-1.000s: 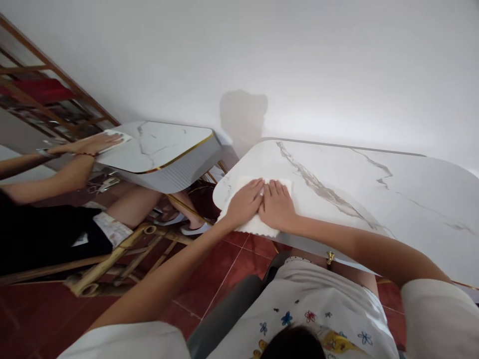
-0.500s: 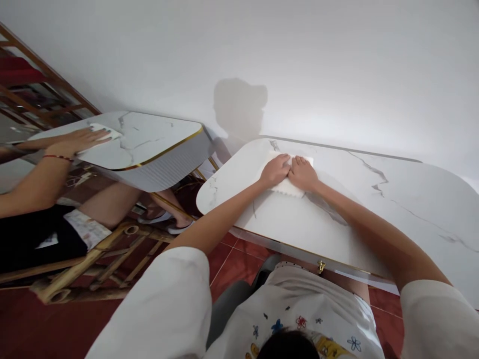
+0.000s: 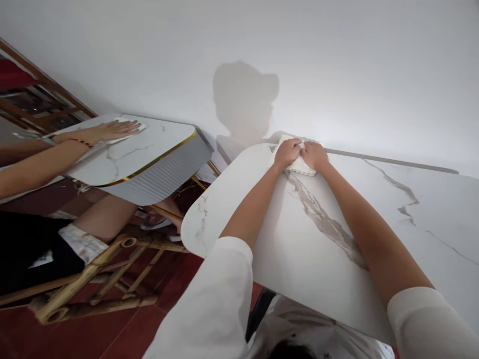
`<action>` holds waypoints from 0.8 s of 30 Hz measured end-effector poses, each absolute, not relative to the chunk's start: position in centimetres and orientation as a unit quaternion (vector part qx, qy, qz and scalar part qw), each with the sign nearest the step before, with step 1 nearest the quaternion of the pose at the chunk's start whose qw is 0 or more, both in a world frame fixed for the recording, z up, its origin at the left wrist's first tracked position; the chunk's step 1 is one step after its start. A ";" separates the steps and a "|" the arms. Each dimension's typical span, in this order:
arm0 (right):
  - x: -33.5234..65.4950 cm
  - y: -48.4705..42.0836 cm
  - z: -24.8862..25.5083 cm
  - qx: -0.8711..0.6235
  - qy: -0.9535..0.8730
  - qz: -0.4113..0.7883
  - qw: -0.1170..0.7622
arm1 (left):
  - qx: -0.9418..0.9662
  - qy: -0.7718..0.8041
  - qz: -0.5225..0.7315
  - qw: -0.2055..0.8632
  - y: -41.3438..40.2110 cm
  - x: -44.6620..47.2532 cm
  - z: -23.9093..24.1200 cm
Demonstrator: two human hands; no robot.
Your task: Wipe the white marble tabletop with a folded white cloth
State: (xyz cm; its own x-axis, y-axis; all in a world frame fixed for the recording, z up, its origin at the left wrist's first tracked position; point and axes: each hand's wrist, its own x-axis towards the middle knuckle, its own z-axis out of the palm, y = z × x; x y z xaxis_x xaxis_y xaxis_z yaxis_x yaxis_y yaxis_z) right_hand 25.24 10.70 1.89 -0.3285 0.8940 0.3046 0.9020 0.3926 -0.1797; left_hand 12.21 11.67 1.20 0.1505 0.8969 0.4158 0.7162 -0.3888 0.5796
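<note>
A folded white cloth (image 3: 302, 168) lies at the far edge of the white marble-patterned table (image 3: 277, 249), close to the wall. My left hand (image 3: 287, 153) presses on its left part, fingers bent over it and partly hidden. Beside it, my right hand (image 3: 315, 155) bears down on the right part of the same cloth, with its fingertips out of sight. The two hands nearly touch at the thumbs. Both my arms reach straight forward across the tabletop, and a grey vein in the pattern runs between them.
To the left, another person's hands (image 3: 116, 130) press a white cloth on a second marble-patterned table (image 3: 123, 159) with a gold edge. That person sits on a bamboo chair (image 3: 93, 279). A white wall (image 3: 355, 75) stands directly behind both tables. The floor is red tile (image 3: 175, 284).
My hands have pushed the cloth forward from the table's middle to its far edge. My fingers are now more bent. The other person's hands have moved to the right with their cloth.
</note>
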 end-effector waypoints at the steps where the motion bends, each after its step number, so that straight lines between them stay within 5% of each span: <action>1: 25.3 10.9 2.0 -0.557 -0.811 -0.007 0.178 | 0.749 0.542 0.361 0.122 12.0 12.2 1.2; 14: 25.2 9.9 1.9 -0.557 -0.814 -0.032 0.161 | 0.747 0.582 0.306 0.102 10.6 12.7 1.6; 24: 23.2 0.4 1.4 -0.580 -0.798 -0.033 0.156 | 0.831 0.503 0.228 0.061 3.4 10.2 1.0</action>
